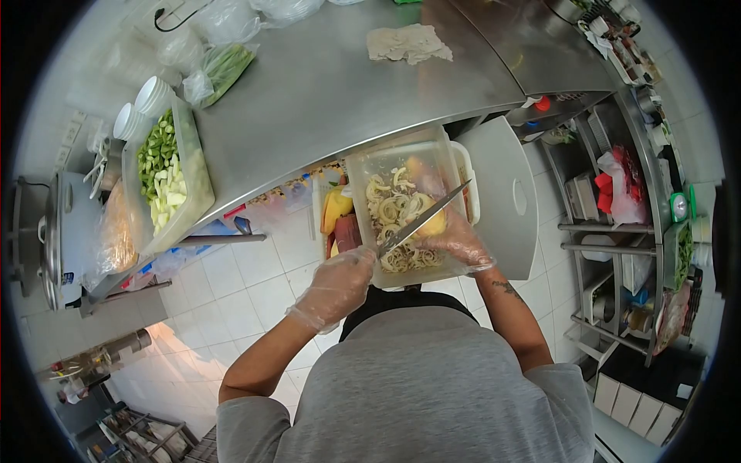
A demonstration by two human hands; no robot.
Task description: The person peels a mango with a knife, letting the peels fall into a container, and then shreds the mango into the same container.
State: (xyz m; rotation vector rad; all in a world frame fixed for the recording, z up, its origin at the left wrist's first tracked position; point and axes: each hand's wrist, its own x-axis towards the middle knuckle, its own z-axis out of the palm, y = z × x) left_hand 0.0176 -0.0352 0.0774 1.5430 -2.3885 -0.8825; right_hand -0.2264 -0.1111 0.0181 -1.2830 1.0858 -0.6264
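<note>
Gloved, the left hand [337, 287] grips a knife [423, 220] angled across a clear tub [401, 208] of sliced onion [397, 208], apparently scraping pieces in. Closed under the tub's near edge, the right hand [457, 241] steadies it above the steel counter [324, 92].

A clear tub [363, 166] of sliced onion [394, 204] is held over the floor, just before the edge of the steel bench [324, 92]. The left hand [336, 287] is placed at the tub's near left corner, the right hand [455, 241] against its near right side. A knife [423, 218] is laid slantwise across the tub, in the grip of the left hand. On the bench's left end a tub of cut vegetables [166, 174] is set, with stacked bowls [143, 108] behind it and a cloth [407, 42] far behind. A shelf rack [617, 231] is found to the right.
</note>
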